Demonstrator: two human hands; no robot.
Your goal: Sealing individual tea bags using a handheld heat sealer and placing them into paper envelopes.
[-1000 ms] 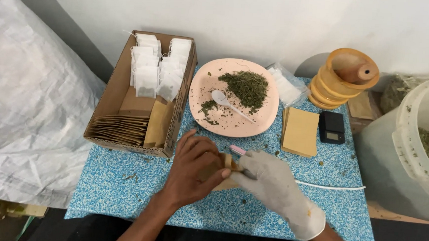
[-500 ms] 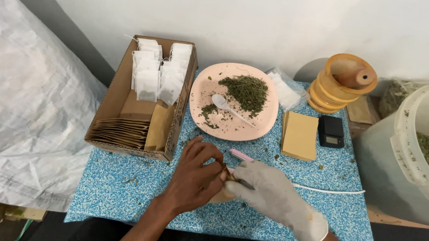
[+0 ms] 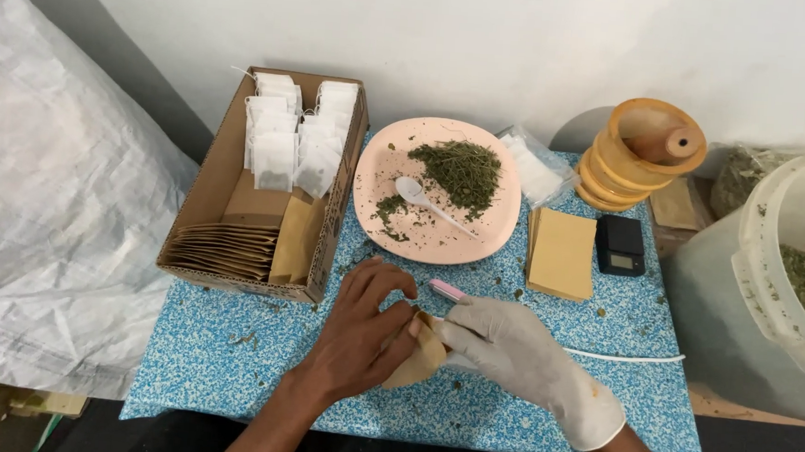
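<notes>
Brown, creased flat paper envelope (image 3: 421,356) is lying tilted on the blue speckled surface (image 3: 227,355), pinched between bare left hand (image 3: 358,340) and white-gloved right hand (image 3: 516,354).

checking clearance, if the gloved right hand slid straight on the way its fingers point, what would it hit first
Probably the bare left hand: the white-gloved right hand points left across the small tan paper packet both pinch, fingertips nearly meeting, though depth is unclear.
</notes>
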